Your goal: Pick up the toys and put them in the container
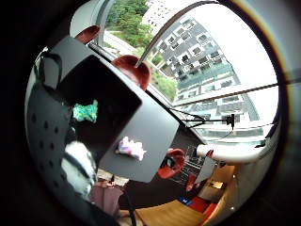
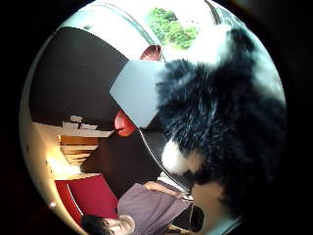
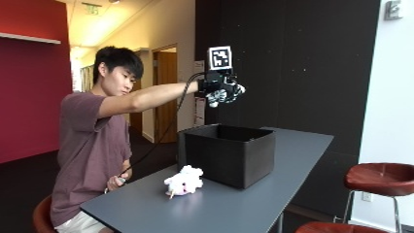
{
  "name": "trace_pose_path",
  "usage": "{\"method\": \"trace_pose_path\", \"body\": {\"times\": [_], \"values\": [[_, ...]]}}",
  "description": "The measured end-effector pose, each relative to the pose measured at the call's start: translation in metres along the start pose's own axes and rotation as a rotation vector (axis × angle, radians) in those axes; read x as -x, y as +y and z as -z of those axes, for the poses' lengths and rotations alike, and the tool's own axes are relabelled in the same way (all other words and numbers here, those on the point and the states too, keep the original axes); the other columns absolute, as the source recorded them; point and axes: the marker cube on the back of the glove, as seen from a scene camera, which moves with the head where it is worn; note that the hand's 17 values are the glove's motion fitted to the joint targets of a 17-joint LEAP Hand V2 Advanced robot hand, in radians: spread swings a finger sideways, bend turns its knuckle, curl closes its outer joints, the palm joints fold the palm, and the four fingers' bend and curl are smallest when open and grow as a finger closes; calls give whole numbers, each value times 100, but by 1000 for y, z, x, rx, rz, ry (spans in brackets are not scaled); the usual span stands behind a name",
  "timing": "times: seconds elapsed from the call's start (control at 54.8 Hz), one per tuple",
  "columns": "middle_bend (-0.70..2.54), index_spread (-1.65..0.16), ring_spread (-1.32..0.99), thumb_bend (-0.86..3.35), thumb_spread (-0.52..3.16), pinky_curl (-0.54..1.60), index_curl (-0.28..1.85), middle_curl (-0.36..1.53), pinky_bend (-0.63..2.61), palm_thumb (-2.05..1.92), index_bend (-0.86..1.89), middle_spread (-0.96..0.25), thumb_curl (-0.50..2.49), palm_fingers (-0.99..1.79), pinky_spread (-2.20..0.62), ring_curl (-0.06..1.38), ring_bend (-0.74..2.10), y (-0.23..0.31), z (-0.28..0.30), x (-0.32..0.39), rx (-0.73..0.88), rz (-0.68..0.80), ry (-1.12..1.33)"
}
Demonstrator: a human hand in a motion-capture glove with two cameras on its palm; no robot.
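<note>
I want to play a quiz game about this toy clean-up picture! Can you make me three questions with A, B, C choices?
1. Where is the fluffy white plush toy?
A. on the grey table
B. on the red stool
C. on the floor

2. What colour is the square fabric container?
A. red
B. black
C. white

3. What is the gloved right hand doing?
A. resting flat on the table
B. holding a black-and-white furry toy above the container
C. hanging idle with nothing in it

Answers: 1 A, it lies on the table beside the container. 2 B, its walls are black. 3 B, the raised hand grips the toy over the box.
</note>
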Motion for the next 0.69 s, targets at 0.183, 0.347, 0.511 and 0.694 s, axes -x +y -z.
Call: {"method": "trace_pose_path", "body": {"times": [0.183,0.347,0.511,0.694], "values": [[66,-32,-35,-2,54,45,-2,79,103,63,17,-33,96,95,-38,58,137,-19,-35,23,22,39,39],[26,-17,-26,-7,98,52,2,67,128,26,3,-19,74,-25,-22,52,105,-26,-66,46,208,3,68],[10,-11,-9,-4,113,45,5,51,129,12,3,-1,60,-39,-6,33,70,-29,-79,52,210,-12,90],[11,-10,-2,-2,119,42,6,42,126,5,0,5,50,-36,1,31,65,-17,-74,39,229,17,77]]}}
